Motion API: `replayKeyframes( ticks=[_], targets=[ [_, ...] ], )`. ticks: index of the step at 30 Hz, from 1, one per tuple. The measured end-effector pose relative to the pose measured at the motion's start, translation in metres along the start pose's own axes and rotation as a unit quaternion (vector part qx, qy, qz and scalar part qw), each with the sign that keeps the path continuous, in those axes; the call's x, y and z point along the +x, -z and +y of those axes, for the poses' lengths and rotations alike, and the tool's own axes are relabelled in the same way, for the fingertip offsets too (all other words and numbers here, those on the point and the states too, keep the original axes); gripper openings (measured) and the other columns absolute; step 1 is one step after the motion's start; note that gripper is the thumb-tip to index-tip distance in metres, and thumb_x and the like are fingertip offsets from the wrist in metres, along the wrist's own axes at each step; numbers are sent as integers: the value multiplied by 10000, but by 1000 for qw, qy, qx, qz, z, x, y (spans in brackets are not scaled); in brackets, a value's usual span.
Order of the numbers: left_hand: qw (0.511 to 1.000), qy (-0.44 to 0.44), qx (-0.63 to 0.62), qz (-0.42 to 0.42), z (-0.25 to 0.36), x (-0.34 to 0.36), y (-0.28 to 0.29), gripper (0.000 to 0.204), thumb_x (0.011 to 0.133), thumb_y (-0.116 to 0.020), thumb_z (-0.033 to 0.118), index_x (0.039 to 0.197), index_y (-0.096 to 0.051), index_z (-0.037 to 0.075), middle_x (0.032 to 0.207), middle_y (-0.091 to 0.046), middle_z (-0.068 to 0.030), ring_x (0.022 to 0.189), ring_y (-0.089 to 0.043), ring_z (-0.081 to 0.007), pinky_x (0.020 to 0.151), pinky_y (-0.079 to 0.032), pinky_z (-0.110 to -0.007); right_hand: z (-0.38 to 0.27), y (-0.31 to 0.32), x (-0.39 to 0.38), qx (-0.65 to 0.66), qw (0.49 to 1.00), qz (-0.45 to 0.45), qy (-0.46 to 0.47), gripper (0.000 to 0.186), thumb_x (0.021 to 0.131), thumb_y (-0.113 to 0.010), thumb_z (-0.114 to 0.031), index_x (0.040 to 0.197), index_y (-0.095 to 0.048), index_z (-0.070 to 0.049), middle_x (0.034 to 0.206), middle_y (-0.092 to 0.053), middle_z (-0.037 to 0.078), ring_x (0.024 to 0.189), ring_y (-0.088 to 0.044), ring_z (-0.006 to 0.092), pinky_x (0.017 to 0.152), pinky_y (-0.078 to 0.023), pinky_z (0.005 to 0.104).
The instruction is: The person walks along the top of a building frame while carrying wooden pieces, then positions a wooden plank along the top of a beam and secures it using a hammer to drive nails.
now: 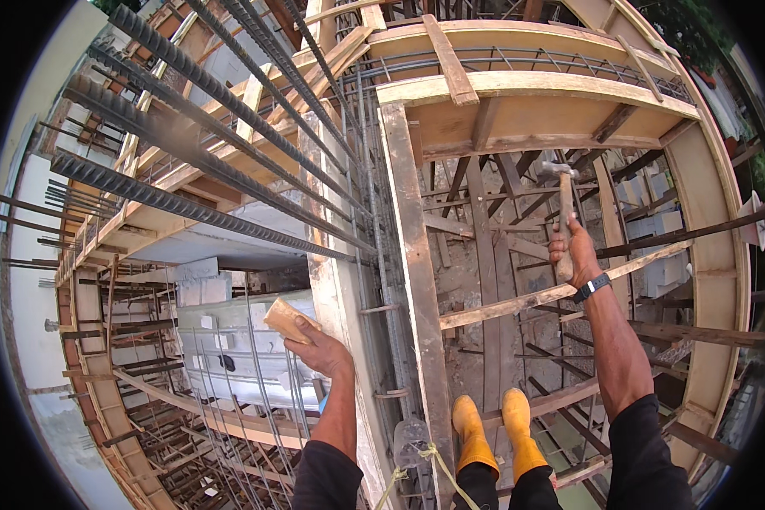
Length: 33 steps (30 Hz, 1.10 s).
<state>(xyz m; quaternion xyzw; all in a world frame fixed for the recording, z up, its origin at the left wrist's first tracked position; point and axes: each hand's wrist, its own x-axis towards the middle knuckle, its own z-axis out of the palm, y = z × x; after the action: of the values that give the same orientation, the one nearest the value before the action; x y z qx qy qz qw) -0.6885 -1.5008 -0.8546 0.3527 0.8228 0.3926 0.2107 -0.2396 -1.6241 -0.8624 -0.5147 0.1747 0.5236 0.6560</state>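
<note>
"How's the left hand (321, 350) set?"
"Fingers and thumb pinch one end of a short wood block (289, 320), seemingly so its far end stays free."
"And the right hand (578, 253)?"
"Wrapped round a wooden-handled hammer (566, 204), head uppermost, over the timber-framed opening. Gripping well below the head probably keeps fingers clear of the metal."
</note>
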Motion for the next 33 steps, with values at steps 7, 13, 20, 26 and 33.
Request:
replayKeyframes(
  ticks=[7,13,20,26,33],
  targets=[
    [998,-41,36,17,-5,2,-3,766,999,-454,660,1354,-433,-19,1105,-649,-292,1007,-655,-465,851,-501,-519,62,-120,48,162,951,173,200,363,1052,-471,-427,886,-461,-105,613,-425,2,512,-450,163,471,-427,328],
    [1000,-31,-6,-2,-2,-3,-9,711,1001,-486,642,1184,-461,-45,1080,-603,-277,978,-629,-407,870,-474,-480,60,-122,17,-182,956,-171,-156,387,1026,-543,-492,925,-473,-125,673,-421,-34,493,-353,90,442,-321,261],
    [1000,-23,8,-3,0,-5,-4,694,1014,-467,634,1185,-457,-38,1078,-594,-264,993,-620,-395,883,-473,-470,2,-13,-14,-69,997,-14,27,435,1035,-498,-555,946,-466,-131,702,-419,-43,515,-368,55,446,-321,220],
    [998,-43,42,1,-7,-8,-11,717,992,-452,678,1246,-459,8,1061,-652,-277,976,-676,-436,823,-518,-503,109,-86,-11,66,988,86,109,398,1055,-493,-488,955,-437,-106,655,-400,-31,504,-395,96,448,-356,261],
    [999,-34,33,7,-7,-10,-8,715,1000,-454,658,1210,-474,-26,1030,-645,-282,954,-655,-437,839,-483,-512,103,-27,-69,-183,962,-88,-185,446,977,-598,-579,958,-449,-159,677,-426,-26,483,-366,81,428,-318,252]
  ],
)
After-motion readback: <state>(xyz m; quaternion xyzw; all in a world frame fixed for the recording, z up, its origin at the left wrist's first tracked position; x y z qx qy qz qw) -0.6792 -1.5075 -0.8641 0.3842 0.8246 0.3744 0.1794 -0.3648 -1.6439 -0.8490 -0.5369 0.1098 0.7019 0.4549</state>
